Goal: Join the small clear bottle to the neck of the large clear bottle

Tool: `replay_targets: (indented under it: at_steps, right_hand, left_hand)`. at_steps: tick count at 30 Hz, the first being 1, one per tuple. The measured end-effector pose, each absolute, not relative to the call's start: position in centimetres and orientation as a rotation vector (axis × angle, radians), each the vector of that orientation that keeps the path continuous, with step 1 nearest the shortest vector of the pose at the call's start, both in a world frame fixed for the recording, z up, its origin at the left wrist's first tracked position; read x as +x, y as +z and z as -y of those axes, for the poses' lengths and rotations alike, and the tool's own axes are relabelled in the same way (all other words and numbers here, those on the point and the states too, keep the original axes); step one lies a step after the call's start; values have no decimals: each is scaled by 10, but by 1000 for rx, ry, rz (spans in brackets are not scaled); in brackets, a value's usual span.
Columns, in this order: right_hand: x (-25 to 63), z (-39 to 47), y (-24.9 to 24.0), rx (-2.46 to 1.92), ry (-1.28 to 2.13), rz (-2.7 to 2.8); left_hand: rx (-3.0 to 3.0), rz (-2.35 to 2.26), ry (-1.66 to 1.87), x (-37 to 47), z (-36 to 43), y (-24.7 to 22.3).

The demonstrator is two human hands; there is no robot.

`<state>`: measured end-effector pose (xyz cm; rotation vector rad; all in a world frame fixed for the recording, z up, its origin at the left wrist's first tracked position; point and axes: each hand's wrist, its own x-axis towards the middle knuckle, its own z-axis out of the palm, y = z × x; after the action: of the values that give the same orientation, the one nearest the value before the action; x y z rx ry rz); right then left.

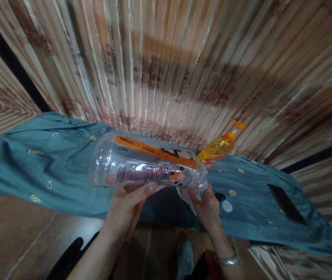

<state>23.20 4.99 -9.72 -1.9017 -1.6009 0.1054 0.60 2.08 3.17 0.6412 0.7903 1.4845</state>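
A big clear plastic jar [142, 165] with an orange and grey label lies on its side in the air above the cloth-covered table. My left hand [131, 200] cups it from below near the middle, thumb along its side. At the narrower right end, my right hand [207, 202] is closed, with a white tissue or cloth [187, 200] hanging beside its fingers. Just behind that end stands a pump bottle [218, 147] of yellow liquid with an orange pump. A white round cap [227, 206] and a small dark item [220, 196] lie right of my right hand.
A dark phone [287, 204] lies at the right of the table's blue-green cloth [67, 171]. Pleated patterned curtains [166, 70] hang behind the table and at its sides. Dark poles [14, 62] slant across the corners. My shoe [185, 256] shows on the tiled floor below.
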Motion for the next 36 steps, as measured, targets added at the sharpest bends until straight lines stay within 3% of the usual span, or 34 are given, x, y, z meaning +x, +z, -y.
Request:
replay_targets:
  at_steps: [36]
  right_hand:
    - [230,-50,-94,-1868,127,1589]
  left_hand:
    - [651,-784,1469,5,-22,30]
